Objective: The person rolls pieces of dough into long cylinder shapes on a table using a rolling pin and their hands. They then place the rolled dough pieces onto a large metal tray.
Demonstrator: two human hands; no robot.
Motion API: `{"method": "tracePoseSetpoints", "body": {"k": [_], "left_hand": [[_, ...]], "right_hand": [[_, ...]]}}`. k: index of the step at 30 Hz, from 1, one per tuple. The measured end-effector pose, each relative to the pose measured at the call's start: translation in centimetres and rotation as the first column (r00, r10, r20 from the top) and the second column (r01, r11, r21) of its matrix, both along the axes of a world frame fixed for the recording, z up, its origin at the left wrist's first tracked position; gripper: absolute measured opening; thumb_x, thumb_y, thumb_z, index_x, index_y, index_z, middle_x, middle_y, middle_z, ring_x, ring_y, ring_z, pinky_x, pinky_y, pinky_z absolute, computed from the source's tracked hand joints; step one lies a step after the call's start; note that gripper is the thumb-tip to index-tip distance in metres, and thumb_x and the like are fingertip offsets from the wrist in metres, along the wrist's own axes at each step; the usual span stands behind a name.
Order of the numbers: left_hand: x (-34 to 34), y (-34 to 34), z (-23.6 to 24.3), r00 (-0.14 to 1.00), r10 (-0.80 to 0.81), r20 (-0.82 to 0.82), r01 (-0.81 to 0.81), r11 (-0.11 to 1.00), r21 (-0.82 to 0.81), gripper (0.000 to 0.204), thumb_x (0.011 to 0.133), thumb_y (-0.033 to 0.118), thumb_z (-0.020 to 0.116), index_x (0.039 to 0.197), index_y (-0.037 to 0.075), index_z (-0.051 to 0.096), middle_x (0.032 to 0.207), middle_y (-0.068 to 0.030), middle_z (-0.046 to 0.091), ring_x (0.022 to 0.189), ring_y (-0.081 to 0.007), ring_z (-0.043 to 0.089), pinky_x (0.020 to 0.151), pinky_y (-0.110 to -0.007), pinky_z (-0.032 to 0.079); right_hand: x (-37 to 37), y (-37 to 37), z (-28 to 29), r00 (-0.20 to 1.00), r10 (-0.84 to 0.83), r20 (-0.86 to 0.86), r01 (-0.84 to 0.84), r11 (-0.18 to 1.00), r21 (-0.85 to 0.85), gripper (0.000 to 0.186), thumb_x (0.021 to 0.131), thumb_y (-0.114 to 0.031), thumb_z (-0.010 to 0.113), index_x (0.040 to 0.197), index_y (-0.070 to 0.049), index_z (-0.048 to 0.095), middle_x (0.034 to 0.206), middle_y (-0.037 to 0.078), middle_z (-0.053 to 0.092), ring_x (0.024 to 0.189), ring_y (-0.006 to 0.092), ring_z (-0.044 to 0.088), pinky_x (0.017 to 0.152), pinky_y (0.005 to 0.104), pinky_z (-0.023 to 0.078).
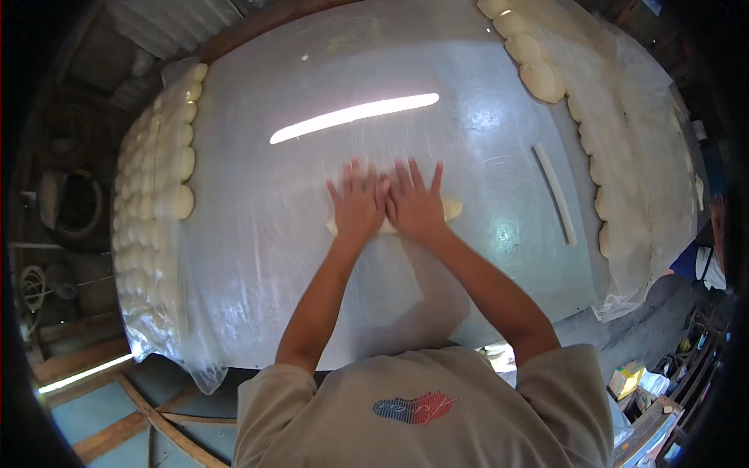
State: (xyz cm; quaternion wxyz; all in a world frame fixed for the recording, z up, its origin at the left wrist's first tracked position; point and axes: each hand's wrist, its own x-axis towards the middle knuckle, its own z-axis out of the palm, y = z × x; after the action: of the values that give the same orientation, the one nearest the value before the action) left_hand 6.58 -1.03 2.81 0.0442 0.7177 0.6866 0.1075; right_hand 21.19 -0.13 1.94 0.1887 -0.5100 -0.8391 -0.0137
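Both my hands lie flat on a pale piece of dough (pixel 452 208) in the middle of the shiny work table (pixel 257 257). My left hand (pixel 357 204) presses on its left part with the fingers spread and pointing away from me. Beside it, my right hand (pixel 415 201) rests with its fingers spread too, and the two thumbs meet between them. Ends of the dough show past the outer edge of each hand; its middle is mostly hidden under the palms.
Rows of round dough pieces (pixel 186 201) sit under plastic sheeting at the left. More dough pieces (pixel 542 81) line the right side, partly under a plastic sheet (pixel 640 179). A thin white rod (pixel 555 195) lies right of my hands. Shelves with clutter stand at lower right.
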Motion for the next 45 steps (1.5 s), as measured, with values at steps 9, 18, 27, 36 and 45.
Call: {"method": "tracePoseSetpoints", "body": {"k": [9, 18, 27, 36, 45], "left_hand": [[1.9, -7.7, -1.3, 0.997, 0.061, -0.042, -0.062, 0.998, -0.019, 0.056, 0.095, 0.033, 0.040, 0.142, 0.003, 0.036, 0.150, -0.0233, 0.027, 0.142, -0.0358, 0.020, 0.104, -0.071, 0.000], [-2.2, -9.3, -0.6, 0.997, 0.076, 0.016, -0.073, 0.987, -0.141, 0.059, 0.096, 0.038, 0.039, 0.143, 0.003, 0.034, 0.151, -0.0231, 0.025, 0.142, -0.0358, 0.020, 0.107, -0.067, 0.003], [1.4, -15.5, 3.2, 0.944, 0.050, 0.328, -0.065, 0.997, 0.035, 0.066, 0.096, 0.045, 0.038, 0.146, 0.004, 0.026, 0.152, -0.0218, 0.021, 0.142, -0.0379, 0.017, 0.109, -0.064, 0.004], [4.5, -11.0, -1.2, 0.935, -0.252, 0.250, 0.234, 0.967, 0.099, 0.060, 0.096, 0.045, 0.036, 0.137, 0.002, 0.043, 0.139, -0.0219, 0.044, 0.131, -0.0358, 0.040, 0.110, -0.061, 0.012], [-3.8, -7.2, -0.1, 0.972, -0.117, 0.204, 0.149, 0.977, -0.150, 0.066, 0.097, 0.049, 0.036, 0.142, 0.002, 0.034, 0.148, -0.0202, 0.032, 0.138, -0.0335, 0.029, 0.110, -0.061, 0.010]], "right_hand": [[2.4, -5.6, -0.4, 1.000, -0.021, -0.020, 0.020, 0.998, -0.053, 0.052, 0.089, -0.041, 0.050, 0.134, -0.016, 0.050, 0.139, 0.021, 0.043, 0.134, 0.0386, 0.032, 0.101, 0.0761, 0.009], [4.9, -6.8, 0.8, 0.991, -0.109, 0.080, 0.124, 0.970, -0.209, 0.064, 0.090, -0.054, 0.044, 0.140, -0.015, 0.042, 0.148, 0.020, 0.031, 0.139, 0.0377, 0.025, 0.102, 0.0746, 0.002], [3.2, -12.7, 4.2, 0.985, -0.161, 0.064, 0.170, 0.969, -0.181, 0.062, 0.092, -0.050, 0.043, 0.145, -0.019, 0.036, 0.153, 0.017, 0.022, 0.142, 0.0370, 0.017, 0.101, 0.0757, -0.001], [3.3, -9.0, -1.8, 0.988, -0.030, 0.153, 0.054, 0.987, -0.152, 0.058, 0.088, -0.038, 0.044, 0.140, -0.013, 0.042, 0.148, 0.022, 0.032, 0.139, 0.0378, 0.025, 0.104, 0.0737, 0.001], [5.5, -4.9, 1.8, 0.967, -0.161, 0.195, 0.217, 0.924, -0.315, 0.064, 0.095, -0.052, 0.034, 0.147, -0.014, 0.030, 0.150, 0.021, 0.027, 0.141, 0.0365, 0.021, 0.106, 0.0699, 0.006]]}}
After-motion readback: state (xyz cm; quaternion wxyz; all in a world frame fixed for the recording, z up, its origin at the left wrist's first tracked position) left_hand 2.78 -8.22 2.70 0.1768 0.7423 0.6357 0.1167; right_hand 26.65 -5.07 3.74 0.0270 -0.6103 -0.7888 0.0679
